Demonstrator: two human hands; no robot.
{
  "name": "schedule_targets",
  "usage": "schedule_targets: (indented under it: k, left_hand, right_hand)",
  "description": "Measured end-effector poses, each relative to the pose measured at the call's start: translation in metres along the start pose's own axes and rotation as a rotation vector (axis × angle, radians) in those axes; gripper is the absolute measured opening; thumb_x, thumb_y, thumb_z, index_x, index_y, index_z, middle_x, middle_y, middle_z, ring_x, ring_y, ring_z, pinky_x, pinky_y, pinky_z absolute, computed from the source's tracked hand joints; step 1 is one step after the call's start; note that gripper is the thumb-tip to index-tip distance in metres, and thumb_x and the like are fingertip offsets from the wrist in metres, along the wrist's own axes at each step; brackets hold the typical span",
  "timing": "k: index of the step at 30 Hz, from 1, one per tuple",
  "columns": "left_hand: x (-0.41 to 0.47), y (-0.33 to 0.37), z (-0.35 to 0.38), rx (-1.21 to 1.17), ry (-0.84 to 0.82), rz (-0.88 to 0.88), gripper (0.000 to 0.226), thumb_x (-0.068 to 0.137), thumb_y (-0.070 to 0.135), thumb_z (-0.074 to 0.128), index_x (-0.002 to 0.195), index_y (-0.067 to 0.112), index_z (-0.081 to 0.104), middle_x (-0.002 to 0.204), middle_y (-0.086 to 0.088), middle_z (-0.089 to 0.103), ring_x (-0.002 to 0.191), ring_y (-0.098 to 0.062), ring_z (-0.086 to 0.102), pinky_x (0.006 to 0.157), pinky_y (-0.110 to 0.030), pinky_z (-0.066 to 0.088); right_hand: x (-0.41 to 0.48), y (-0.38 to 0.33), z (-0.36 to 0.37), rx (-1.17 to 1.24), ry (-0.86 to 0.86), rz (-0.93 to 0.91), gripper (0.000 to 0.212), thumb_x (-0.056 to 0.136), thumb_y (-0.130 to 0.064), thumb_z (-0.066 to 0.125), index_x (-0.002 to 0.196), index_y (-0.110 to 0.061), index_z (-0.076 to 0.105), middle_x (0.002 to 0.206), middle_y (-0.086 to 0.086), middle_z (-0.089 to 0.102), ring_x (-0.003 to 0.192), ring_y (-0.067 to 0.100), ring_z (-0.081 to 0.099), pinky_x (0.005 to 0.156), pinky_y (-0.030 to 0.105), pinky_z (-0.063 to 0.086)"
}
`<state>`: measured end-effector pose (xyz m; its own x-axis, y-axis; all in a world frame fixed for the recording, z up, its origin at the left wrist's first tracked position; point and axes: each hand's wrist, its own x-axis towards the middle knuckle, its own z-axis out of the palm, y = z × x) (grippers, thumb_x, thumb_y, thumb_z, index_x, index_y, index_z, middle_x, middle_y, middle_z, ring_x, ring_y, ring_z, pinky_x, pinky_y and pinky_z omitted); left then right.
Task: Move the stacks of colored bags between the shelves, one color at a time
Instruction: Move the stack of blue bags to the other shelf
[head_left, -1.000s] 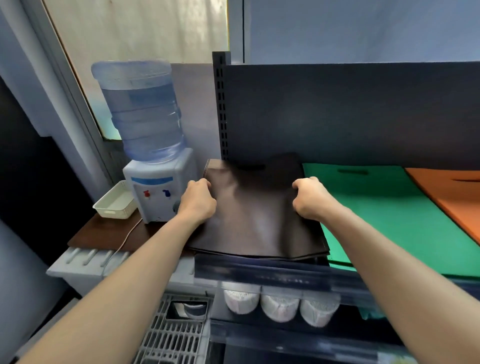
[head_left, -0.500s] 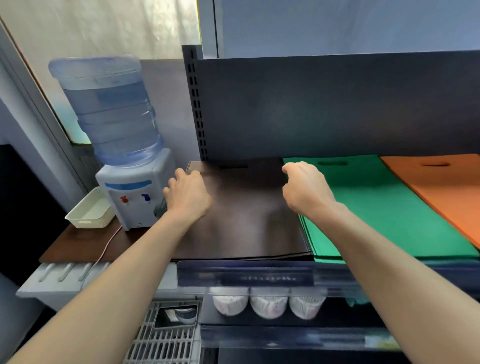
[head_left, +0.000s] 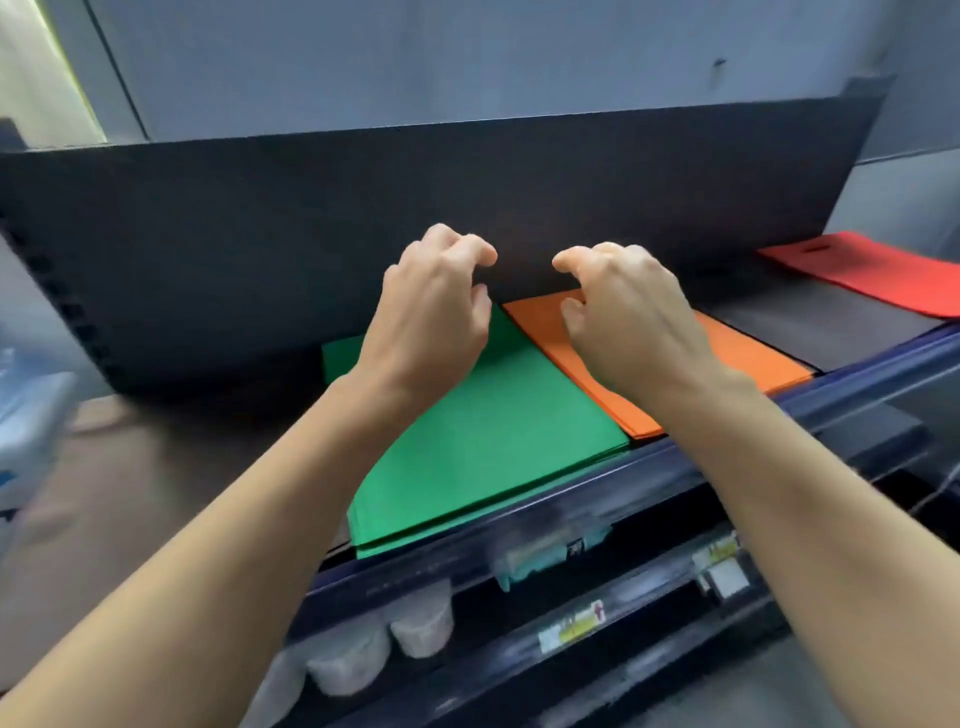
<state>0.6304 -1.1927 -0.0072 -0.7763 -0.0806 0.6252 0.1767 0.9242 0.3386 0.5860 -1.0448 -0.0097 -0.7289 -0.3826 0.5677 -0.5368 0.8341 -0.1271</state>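
you're reaching to pick up: left hand (head_left: 431, 306) over the green stack (head_left: 493, 441), right hand (head_left: 623, 312) just right of it, both loosely curled, empty; next, grip its sides.

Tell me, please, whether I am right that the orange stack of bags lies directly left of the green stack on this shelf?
Not quite: in the head view the orange stack of bags lies directly right of the green stack on this shelf, not left.
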Motion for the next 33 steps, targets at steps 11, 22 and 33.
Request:
schedule_targets:
  k: [11, 22, 33]
  left_hand:
    - [0.068, 0.227, 0.123, -0.134, 0.013, 0.491, 0.032, 0.091, 0.007, 0.048, 0.121, 0.012, 0.058, 0.119, -0.008, 0.055, 0.108, -0.028, 0.050, 0.091, -0.039, 0.035]
    - [0.079, 0.437, 0.242, -0.411, -0.056, 0.823, 0.033, 0.080, 0.005, 0.050, 0.109, 0.010, 0.064, 0.104, -0.011, 0.061, 0.098, -0.034, 0.056, 0.083, -0.042, 0.040]
    - [0.126, 0.578, 0.361, -0.678, -0.052, 0.926, 0.033, 0.080, 0.007, 0.045, 0.107, 0.006, 0.063, 0.105, -0.013, 0.061, 0.094, -0.036, 0.056, 0.081, -0.044, 0.042]
  right_hand:
    - [-0.058, 0.219, -0.113, -0.336, 0.152, 0.303, 0.030, 0.091, -0.013, 0.048, 0.121, -0.011, 0.055, 0.115, 0.014, 0.059, 0.109, 0.034, 0.050, 0.090, 0.040, 0.042]
    - [-0.155, 0.383, -0.207, -0.590, 0.186, 0.702, 0.030, 0.089, -0.009, 0.050, 0.118, -0.008, 0.057, 0.118, 0.016, 0.059, 0.111, 0.036, 0.048, 0.091, 0.041, 0.040]
    - [-0.179, 0.522, -0.248, -0.790, 0.245, 0.933, 0.029, 0.091, -0.010, 0.048, 0.118, -0.007, 0.057, 0.118, 0.015, 0.058, 0.106, 0.034, 0.047, 0.086, 0.038, 0.037]
